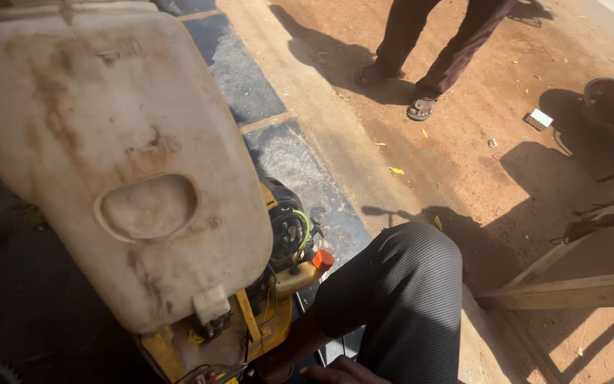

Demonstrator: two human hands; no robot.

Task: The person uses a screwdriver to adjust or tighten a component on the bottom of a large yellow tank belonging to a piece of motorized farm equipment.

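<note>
1. Stained off-white plastic tank (108, 156) looms closest, atop the yellow metal machine (250, 334).
2. One hand (346, 372) low beside the machine, right of tank; which hand, fingers' state: cannot tell.
3. Bystander's sandalled feet (421, 108) well beyond tank.

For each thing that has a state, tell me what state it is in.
white tank: stained, tilted above the machine
yellow machine: under the tank, partly hidden
orange cap: on its small bottle
hand: low beside the machine, grip unclear
other person's legs: standing on the dirt
</note>
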